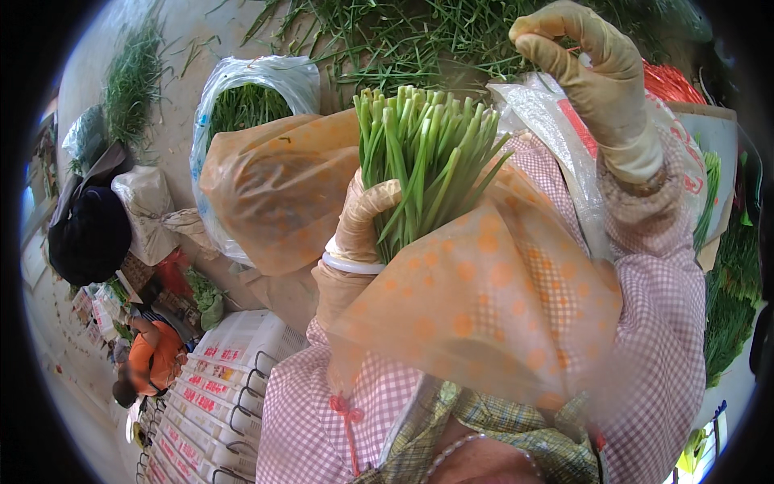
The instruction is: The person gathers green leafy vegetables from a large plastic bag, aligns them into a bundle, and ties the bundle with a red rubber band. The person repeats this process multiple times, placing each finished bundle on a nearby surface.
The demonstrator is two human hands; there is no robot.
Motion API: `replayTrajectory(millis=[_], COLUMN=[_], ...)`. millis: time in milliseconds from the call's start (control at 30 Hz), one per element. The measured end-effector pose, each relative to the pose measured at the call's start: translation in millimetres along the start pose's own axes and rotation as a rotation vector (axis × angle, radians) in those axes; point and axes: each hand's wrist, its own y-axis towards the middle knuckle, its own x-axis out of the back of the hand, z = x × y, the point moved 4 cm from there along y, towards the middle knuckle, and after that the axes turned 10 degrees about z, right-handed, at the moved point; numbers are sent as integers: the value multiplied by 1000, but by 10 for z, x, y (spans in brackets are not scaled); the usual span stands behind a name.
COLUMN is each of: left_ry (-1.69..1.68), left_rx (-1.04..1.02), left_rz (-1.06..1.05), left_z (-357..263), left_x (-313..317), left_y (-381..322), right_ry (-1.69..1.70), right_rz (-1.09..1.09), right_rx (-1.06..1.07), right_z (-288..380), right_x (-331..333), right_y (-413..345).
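Note:
My left hand (363, 206), in a pale glove with a white bangle at the wrist, grips a thick bunch of chive-like green stalks (423, 145). Their pale cut ends point away from me. The lower part of the bunch is hidden behind a translucent, orange-spotted sleeve or apron (484, 284). To the upper right, my gloved right hand (586, 78) is raised apart from the bunch. Its fingers are bent, with thumb and forefinger tips close together. A bit of red and white shows behind them; whether anything thin is pinched cannot be made out.
Loose green leaves (399, 42) litter the floor ahead. A plastic bag of greens (248, 112) stands at left. A wrapped white bundle (142, 212) lies farther left. Stacked printed sheets or boxes with wire hooks (205, 399) are lower left, near a person in orange (157, 357). Red plastic strands (671, 81) are at right.

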Motion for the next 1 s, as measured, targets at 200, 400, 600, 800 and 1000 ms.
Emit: replayTrajectory(millis=[200,400,600,800,1000], left_ry=[-7,-33,-1,-7,6], left_rx=[32,36,28,42,31], left_rz=[-27,-51,6,-47,-72], left_z=[40,48,22,21,23], left_x=[47,138,104,171,195], left_y=[-6,-9,25,17,27], right_ry=[-669,-946,-1048,-248,106], right_rz=[306,271,171,-458,-34], right_rx=[404,621,720,-36,-233], right_z=[245,261,178,-471,-778], right_x=[-467,-586,-447,702,561], right_y=[-5,-19,-79,232,-23])
